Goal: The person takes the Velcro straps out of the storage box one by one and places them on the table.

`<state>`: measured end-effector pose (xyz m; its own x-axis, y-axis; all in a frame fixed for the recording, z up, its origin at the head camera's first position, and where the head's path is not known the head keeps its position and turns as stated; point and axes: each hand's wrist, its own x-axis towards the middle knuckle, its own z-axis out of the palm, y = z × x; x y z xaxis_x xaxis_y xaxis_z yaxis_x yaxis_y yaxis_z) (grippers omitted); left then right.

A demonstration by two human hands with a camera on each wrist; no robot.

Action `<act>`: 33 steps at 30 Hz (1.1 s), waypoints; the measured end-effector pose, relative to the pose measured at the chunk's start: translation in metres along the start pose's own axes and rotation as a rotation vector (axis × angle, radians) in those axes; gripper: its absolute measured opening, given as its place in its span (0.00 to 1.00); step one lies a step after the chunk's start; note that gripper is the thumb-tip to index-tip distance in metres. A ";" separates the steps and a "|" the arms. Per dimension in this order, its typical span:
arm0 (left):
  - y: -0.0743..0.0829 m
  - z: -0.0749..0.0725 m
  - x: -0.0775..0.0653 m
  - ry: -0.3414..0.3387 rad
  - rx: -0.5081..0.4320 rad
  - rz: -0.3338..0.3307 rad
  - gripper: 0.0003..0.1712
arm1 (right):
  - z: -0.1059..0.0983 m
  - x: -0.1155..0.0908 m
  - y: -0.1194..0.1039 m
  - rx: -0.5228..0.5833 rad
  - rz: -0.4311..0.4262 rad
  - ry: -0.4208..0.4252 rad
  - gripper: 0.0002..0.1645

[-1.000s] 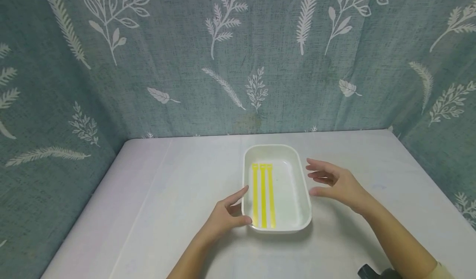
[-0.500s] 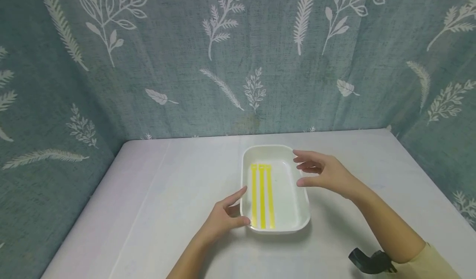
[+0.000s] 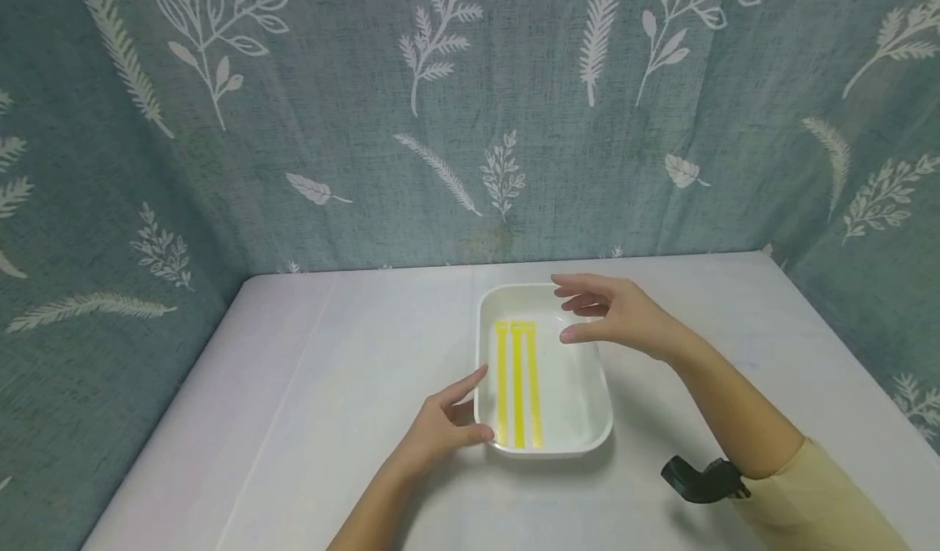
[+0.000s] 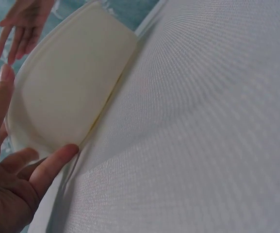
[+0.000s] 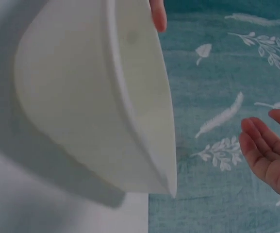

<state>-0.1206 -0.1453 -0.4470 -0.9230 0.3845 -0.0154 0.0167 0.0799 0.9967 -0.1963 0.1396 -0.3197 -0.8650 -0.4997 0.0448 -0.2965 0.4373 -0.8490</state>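
A white rectangular tray [image 3: 576, 396] with raised walls and rounded corners stands on the table. Flat inside its left half lie three long yellow strips [image 3: 518, 388], side by side, each with a wider far end. My left hand [image 3: 439, 427] is at the tray's left side, index finger and thumb reaching its rim; in the left wrist view a fingertip touches the tray wall [image 4: 72, 82]. Above the tray's far right part is my right hand [image 3: 620, 314], fingers spread and holding nothing. The right wrist view shows that hand [image 5: 273, 155] apart from the tray's outer wall [image 5: 72, 97].
A white cloth [image 3: 352, 355] covers the table. Behind it and at both sides hangs a teal curtain [image 3: 367, 233] with white leaf patterns. A black device [image 3: 701, 479] sits by the right sleeve [image 3: 815, 502].
My right hand has moved left and away from me, from beside the tray to over its far right part. The left hand, tray and strips stay put.
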 end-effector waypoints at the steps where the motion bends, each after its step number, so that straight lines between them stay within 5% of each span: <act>1: 0.000 0.000 0.000 0.001 0.000 -0.001 0.51 | 0.000 0.003 0.000 0.009 -0.002 -0.002 0.44; 14: -0.001 0.000 0.000 0.007 0.002 -0.020 0.50 | 0.012 0.042 0.008 0.180 0.018 -0.087 0.39; 25: 0.000 0.001 -0.002 0.010 0.007 -0.010 0.52 | 0.028 0.064 0.029 0.347 0.020 -0.021 0.32; 33: 0.000 0.000 -0.001 0.006 0.011 -0.004 0.49 | 0.016 0.072 0.034 0.375 0.097 -0.057 0.32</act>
<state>-0.1195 -0.1455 -0.4473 -0.9253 0.3788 -0.0191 0.0171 0.0919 0.9956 -0.2622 0.1060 -0.3539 -0.8550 -0.5144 -0.0658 -0.0365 0.1863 -0.9818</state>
